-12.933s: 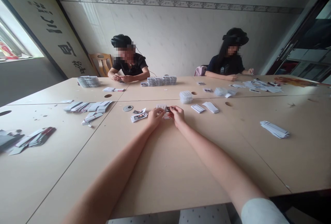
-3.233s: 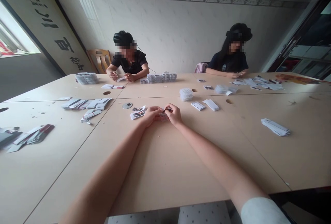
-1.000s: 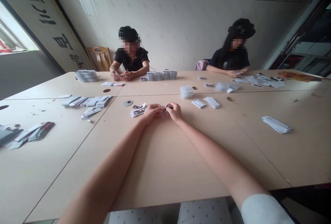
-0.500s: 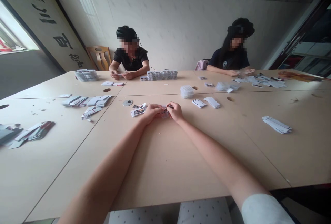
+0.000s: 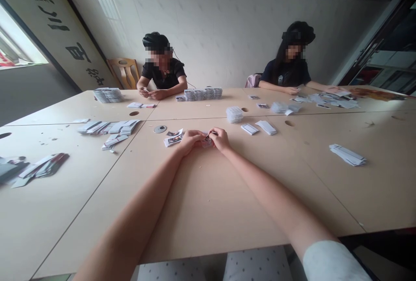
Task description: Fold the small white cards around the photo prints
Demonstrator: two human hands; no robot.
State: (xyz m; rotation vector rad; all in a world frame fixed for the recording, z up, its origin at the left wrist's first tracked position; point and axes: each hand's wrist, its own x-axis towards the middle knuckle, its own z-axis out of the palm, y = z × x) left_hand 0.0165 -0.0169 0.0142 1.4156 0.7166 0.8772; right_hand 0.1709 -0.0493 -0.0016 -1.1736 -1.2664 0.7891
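My left hand [image 5: 193,141] and my right hand [image 5: 220,139] meet over the middle of the table. Between them is a small clear plastic case [image 5: 207,143], gripped by the left fingers; its exact form is partly hidden. A small dark card [image 5: 212,133] is pinched by my right fingers at the case's upper edge. Whether the card is inside the case, I cannot tell. Just left of my left hand lie a few printed picture cards [image 5: 173,140]. Beyond my right hand stands a stack of clear plastic cases [image 5: 234,115], with two piles of white cards [image 5: 266,127] beside it.
Fanned white cards [image 5: 108,127] and further piles [image 5: 45,168] lie to the left. Another white pile [image 5: 347,154] sits at right. Across the table [image 5: 208,216], two people work behind stacked filled cases [image 5: 203,94] and scattered cards [image 5: 334,99]. Round holes pierce the tabletop.
My hands stay nearly in place, with only slight finger movement at the case. The person at far right has stretched one arm out over the scattered cards.
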